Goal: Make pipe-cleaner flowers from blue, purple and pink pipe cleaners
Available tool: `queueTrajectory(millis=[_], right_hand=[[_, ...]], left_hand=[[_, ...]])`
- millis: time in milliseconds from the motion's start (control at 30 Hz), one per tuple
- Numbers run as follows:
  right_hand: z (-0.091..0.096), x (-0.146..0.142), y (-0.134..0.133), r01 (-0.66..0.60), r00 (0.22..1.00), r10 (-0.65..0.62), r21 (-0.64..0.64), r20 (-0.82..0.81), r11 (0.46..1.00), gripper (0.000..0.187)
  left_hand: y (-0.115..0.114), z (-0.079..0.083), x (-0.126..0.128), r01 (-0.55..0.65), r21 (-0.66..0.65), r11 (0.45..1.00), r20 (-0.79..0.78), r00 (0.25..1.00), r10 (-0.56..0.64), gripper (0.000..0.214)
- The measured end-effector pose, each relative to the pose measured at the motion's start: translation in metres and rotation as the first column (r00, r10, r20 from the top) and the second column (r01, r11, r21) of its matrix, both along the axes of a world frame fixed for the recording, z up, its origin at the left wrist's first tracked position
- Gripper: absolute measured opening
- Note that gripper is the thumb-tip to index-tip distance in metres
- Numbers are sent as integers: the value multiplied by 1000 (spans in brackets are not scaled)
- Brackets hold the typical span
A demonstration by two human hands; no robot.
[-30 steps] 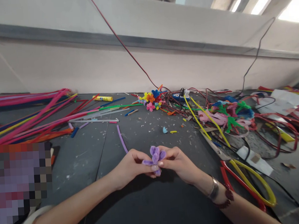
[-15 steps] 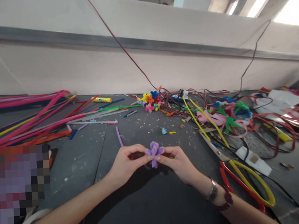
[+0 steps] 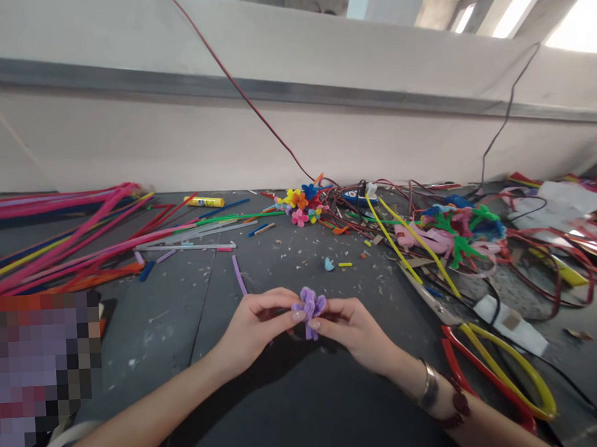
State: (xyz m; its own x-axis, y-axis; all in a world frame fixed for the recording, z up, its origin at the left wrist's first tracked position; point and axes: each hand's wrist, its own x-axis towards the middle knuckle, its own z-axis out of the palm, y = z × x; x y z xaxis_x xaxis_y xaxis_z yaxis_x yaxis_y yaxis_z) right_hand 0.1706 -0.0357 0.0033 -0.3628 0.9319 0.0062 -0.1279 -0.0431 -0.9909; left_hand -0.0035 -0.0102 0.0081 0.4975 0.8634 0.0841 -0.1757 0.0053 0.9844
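Note:
A purple pipe-cleaner flower (image 3: 310, 304) with looped petals is pinched between both hands, just above the dark table. My left hand (image 3: 263, 322) closes thumb and fingertips on its left side. My right hand (image 3: 351, 324) grips the lower right of it, near the short purple ends hanging below the petals. Beyond my left hand lies a loose purple pipe cleaner (image 3: 239, 274), its near end hidden behind that hand. Farther off on the table are a small light-blue piece (image 3: 329, 264) and a short yellow piece (image 3: 345, 265).
Scissors with red and yellow handles (image 3: 506, 373) lie beside my right forearm. Bundled pipe cleaners (image 3: 69, 242) spread across the left. Near the wall are a yellow glue stick (image 3: 204, 202), colourful finished flowers (image 3: 302, 203) and tangled cables (image 3: 545, 264). Scraps dot the dark table (image 3: 154, 331).
The purple flower has tilted and turned slightly in my fingers. My right thumb has shifted a little lower on it. The view has moved only slightly.

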Motion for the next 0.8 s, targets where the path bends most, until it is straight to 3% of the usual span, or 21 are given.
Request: queueTrajectory(millis=[200, 300, 367, 600, 800], right_hand=[[4, 0, -3, -82, 997, 82, -54, -9, 995, 22], [2, 1, -3, -150, 988, 147, -86, -37, 985, 24], [1, 1, -2, -169, 986, 167, -101, -30, 980, 24], [-1, 0, -1, -236, 971, 232, -117, -49, 965, 22], [-6, 0, -2, -255, 966, 246, -137, -74, 957, 24]], left_hand=[[2, -3, 0, -45, -70, 997, 64, 997, 50, 16], [1, -2, -1, 17, -80, 997, 81, 997, -11, 37], [-1, -1, -2, 47, -59, 997, 45, 998, -44, 40], [0, 4, -4, -62, 187, 980, -241, 964, 107, 22], [0, 6, -4, -72, 363, 929, -290, 939, 186, 17]])
